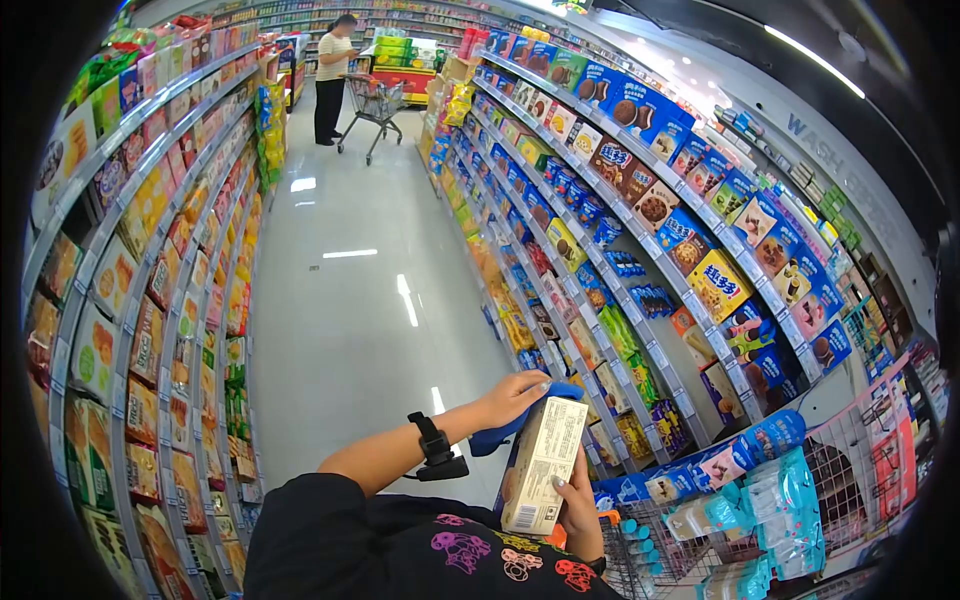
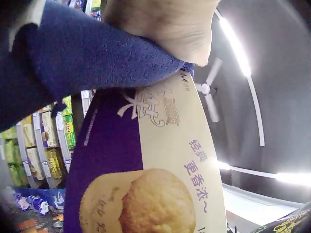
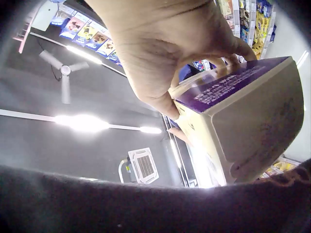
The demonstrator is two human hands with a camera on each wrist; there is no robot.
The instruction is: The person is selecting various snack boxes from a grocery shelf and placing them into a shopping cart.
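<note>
A cream-and-purple cookie box (image 1: 545, 465) stands tilted in front of my chest. My right hand (image 1: 580, 505) grips its lower side, the thumb on the cream face with small print and a barcode. At the top end, my left hand (image 1: 512, 398) holds a blue cloth (image 1: 490, 440) against the box. In the left wrist view the cloth (image 2: 97, 53) lies across the box's top edge, above a printed golden cookie on the box front (image 2: 121, 145). The right wrist view shows my right hand (image 3: 160, 43) round the box's purple side (image 3: 233, 80); its far fingers are partly hidden.
Packed snack shelves (image 1: 160, 300) line the left, and cookie shelves (image 1: 620, 210) the right. A wire cart (image 1: 840, 480) with blue-white packs (image 1: 785, 510) is close at my right. Down the aisle floor (image 1: 370, 300), a person (image 1: 332, 80) stands by another shopping cart (image 1: 374, 105).
</note>
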